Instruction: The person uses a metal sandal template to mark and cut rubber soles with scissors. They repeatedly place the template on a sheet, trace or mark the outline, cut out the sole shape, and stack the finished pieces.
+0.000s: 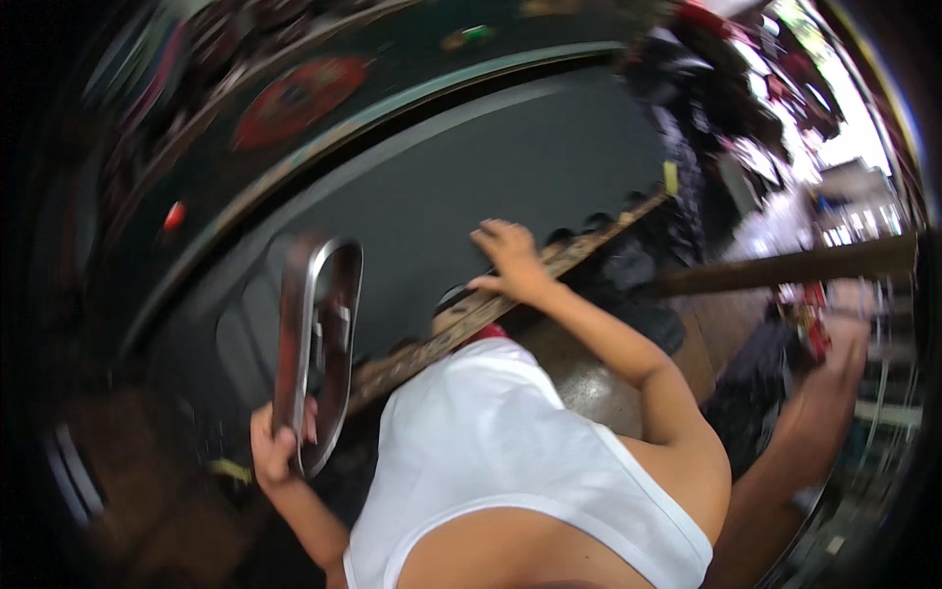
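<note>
My left hand, at the lower left, grips one end of a long oval piece with a dark reddish-brown side and a shiny metal rim. The oval stands on edge, and a small bright metal part shows inside its hollow. What exactly it is I cannot make out. My right hand is open, its fingers spread at the near edge of a dark grey surface. Beneath its wrist runs a worn wooden strip along that edge. Blur hides whether the fingers touch the surface.
Dark rounded things sit along the wooden strip. Beyond the grey surface lies a dark green panel with a red round mark. A wooden beam juts in at right, near a bare limb. Dark bags or cloth are piled at upper right.
</note>
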`<state>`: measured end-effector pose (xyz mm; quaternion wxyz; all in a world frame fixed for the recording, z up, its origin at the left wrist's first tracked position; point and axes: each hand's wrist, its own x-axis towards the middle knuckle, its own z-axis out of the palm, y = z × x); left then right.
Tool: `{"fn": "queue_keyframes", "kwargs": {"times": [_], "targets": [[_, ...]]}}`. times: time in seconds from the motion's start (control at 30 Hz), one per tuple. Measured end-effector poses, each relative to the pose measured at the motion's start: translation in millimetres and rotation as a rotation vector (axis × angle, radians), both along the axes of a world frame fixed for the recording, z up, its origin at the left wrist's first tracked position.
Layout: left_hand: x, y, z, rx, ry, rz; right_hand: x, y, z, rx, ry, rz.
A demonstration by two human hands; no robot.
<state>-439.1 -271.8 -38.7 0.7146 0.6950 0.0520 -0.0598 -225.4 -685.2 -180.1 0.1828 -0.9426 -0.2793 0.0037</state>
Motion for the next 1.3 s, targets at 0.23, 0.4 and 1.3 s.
{"fn": "queue_keyframes", "kwargs": {"times": [0.23, 0.4, 1.3], "targets": [[-21.9, 1.5, -12.0, -0.105, -0.254, 0.378, 24.6, -43.2, -28.7, 0.017, -0.167, 0.337], [-40.6, 4.1, -16.8, -0.133, -0.164, 0.548, 14.0, -62.9, -42.7, 0.103, -0.203, 0.231], [-143.7, 24.0, 117.5, 0.066, -0.621, 0.668, 233.9, -16.9, 127.6, 0.184, 0.242, 0.129]]}}
